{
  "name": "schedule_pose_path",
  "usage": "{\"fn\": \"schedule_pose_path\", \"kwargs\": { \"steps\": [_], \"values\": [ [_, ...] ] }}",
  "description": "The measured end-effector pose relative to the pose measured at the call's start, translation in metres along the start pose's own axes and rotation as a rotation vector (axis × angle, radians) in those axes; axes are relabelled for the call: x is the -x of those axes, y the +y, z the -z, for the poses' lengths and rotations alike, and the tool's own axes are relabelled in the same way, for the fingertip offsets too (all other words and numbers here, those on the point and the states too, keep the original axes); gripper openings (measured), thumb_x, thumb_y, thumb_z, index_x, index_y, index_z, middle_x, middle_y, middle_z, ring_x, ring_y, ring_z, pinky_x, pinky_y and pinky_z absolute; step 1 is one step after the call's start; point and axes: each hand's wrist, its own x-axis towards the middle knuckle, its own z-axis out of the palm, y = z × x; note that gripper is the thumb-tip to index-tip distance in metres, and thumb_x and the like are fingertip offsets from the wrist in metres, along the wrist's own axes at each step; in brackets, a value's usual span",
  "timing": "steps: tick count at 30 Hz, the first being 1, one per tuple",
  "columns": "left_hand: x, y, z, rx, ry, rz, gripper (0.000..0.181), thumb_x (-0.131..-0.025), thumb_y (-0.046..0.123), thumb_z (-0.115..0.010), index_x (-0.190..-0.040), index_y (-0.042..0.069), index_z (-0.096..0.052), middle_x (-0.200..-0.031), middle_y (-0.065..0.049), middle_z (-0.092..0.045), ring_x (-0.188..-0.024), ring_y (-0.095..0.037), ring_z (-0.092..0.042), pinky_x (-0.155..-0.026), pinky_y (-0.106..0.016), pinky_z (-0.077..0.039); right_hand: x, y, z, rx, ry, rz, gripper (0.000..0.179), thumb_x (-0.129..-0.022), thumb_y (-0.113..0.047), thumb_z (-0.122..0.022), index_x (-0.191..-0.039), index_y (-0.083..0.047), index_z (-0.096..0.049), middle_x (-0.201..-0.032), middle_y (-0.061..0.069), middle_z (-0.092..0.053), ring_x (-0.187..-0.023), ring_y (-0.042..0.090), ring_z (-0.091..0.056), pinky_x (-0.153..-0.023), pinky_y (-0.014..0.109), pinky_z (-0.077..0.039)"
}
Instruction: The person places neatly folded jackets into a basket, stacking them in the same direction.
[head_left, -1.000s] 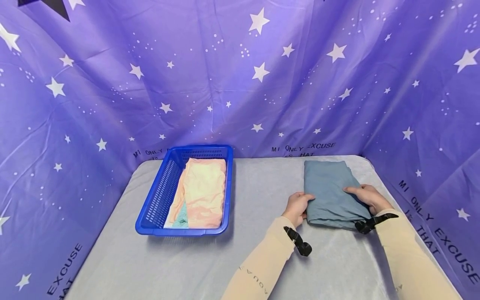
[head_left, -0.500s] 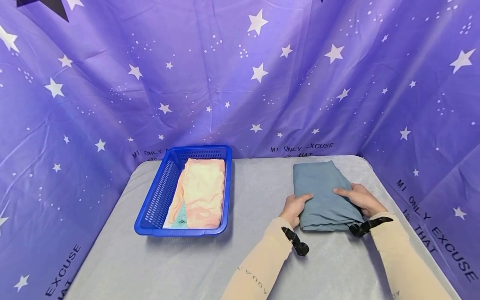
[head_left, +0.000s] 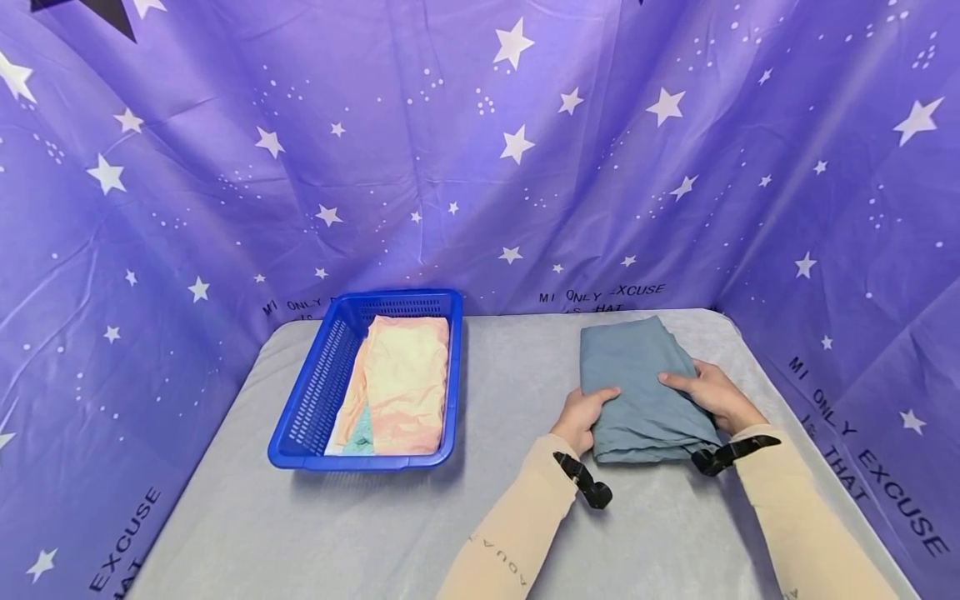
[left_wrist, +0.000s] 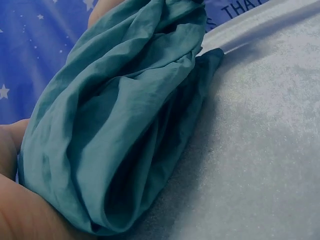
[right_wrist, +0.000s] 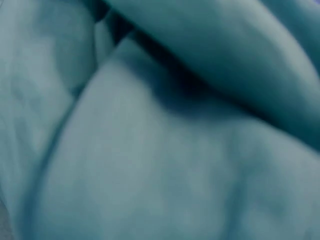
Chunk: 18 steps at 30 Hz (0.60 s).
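Observation:
A folded grey-teal cloth [head_left: 637, 379], its exact kind not clear, is at the right side of the table in the head view. My left hand [head_left: 581, 417] grips its left edge, thumb on top and fingers under it. On the opposite edge my right hand [head_left: 716, 393] holds it the same way, the fingers mostly hidden beneath. Seen from the left wrist, the layered folds of the cloth [left_wrist: 110, 120] bulge at the near edge, with the hand at the left. Blurred cloth [right_wrist: 130, 160] fills nearly all of the right wrist view.
A blue plastic basket [head_left: 360, 463] stands on the left half of the grey-covered table [head_left: 517, 517]. Inside lie a folded pink cloth [head_left: 408, 383] and a smaller light teal piece [head_left: 362, 435]. Purple star-printed curtains [head_left: 420, 150] enclose the back and sides.
Both hands have moved the grey-teal cloth leftward, and it has tilted slightly, its far edge shifting. The grip on both edges has stayed. The basket has not moved.

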Motion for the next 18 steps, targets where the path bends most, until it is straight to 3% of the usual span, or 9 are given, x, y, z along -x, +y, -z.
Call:
{"fn": "schedule_pose_path", "kwargs": {
  "steps": [8, 18],
  "values": [
    [0.001, 0.011, 0.008, 0.011, -0.027, -0.028, 0.052, -0.083, 0.013, -0.080, -0.131, 0.012, -0.061, -0.119, -0.007, -0.067, -0.105, -0.026, -0.066, -0.095, -0.047, -0.054, 0.002, -0.007, -0.003, -0.032, -0.025, 0.014, 0.084, -0.104, -0.044, -0.057, -0.159, 0.008, -0.021, -0.152, 0.036, -0.040, -0.104, 0.014, -0.062, -0.083, 0.031, -0.056],
    [0.007, 0.022, 0.019, -0.008, -0.051, -0.057, 0.042, -0.081, 0.008, -0.078, -0.120, 0.016, -0.067, -0.106, -0.005, -0.072, -0.087, -0.021, -0.069, -0.077, -0.037, -0.057, 0.002, -0.013, -0.011, -0.045, -0.009, 0.053, 0.081, -0.104, -0.042, -0.057, -0.158, 0.008, -0.024, -0.150, 0.035, -0.043, -0.098, 0.004, -0.060, -0.081, 0.027, -0.055]
  ]
}}
